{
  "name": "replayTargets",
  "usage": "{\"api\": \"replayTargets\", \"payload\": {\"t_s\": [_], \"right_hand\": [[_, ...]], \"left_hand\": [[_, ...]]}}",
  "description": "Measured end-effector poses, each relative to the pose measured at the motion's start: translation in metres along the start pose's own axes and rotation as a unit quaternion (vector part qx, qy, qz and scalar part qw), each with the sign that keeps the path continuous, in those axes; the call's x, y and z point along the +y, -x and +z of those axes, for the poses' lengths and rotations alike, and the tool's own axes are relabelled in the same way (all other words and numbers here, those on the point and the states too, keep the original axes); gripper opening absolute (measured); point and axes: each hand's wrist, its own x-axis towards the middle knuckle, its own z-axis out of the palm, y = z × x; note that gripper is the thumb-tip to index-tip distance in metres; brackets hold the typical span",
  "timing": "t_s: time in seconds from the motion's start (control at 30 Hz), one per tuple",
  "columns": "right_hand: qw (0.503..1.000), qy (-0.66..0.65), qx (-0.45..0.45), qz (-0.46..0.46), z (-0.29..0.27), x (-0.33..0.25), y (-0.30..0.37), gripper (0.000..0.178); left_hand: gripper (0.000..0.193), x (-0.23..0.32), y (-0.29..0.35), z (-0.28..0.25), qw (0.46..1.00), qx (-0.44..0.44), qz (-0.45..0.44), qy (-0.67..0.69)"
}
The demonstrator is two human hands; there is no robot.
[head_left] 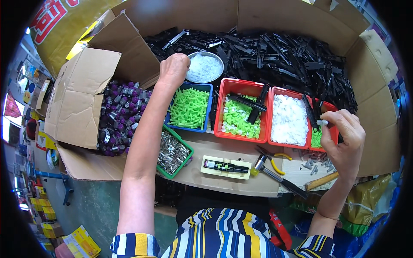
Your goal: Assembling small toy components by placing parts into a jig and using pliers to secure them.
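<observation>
Both hands are out over the parts bins: the left hand (pixel 173 69) reaches far, fingers curled down at the rim of a metal bowl (pixel 204 67) of white pieces, though whether it has gripped any I cannot tell; the right hand (pixel 344 137) pinches a small white piece (pixel 322 122) between thumb and forefinger, just above the right red bin (pixel 331 107). Near the body lies a cream jig (pixel 226 167) holding a black part, central so either hand can reach it. Blue (pixel 189 107), red and green (pixel 173 153) bins line the bench between them; cardboard walls (pixel 378 86) hem in the far heap of black parts (pixel 279 51), leaving little open room.
</observation>
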Motion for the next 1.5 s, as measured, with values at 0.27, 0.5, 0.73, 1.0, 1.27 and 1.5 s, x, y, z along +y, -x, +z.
{"api": "replayTargets", "payload": {"t_s": [0.27,0.5,0.73,1.0,1.27,1.5], "right_hand": [[0.999,-0.019,-0.021,0.019,0.004,0.003,0.01,0.021],[0.971,-0.229,0.009,0.067,0.053,-0.023,0.018,0.022],[0.815,-0.532,-0.005,0.23,0.111,-0.072,0.038,0.021],[0.803,-0.55,0.015,0.229,0.132,-0.093,0.054,0.021],[0.804,-0.547,0.006,0.232,0.135,-0.094,0.056,0.021],[0.795,-0.553,-0.01,0.248,0.135,-0.089,0.064,0.02]], "left_hand": [[0.008,-0.001,0.014,-0.025,0.995,0.073,-0.002,0.062],[0.014,0.042,0.08,-0.058,0.889,0.136,-0.075,0.431],[0.008,0.093,0.173,-0.062,0.759,0.079,-0.177,0.622],[0.009,0.105,0.205,-0.057,0.744,0.07,-0.162,0.644],[0.01,0.11,0.207,-0.056,0.734,0.055,-0.154,0.659],[0.009,0.116,0.207,-0.058,0.711,0.017,-0.168,0.682]]}}
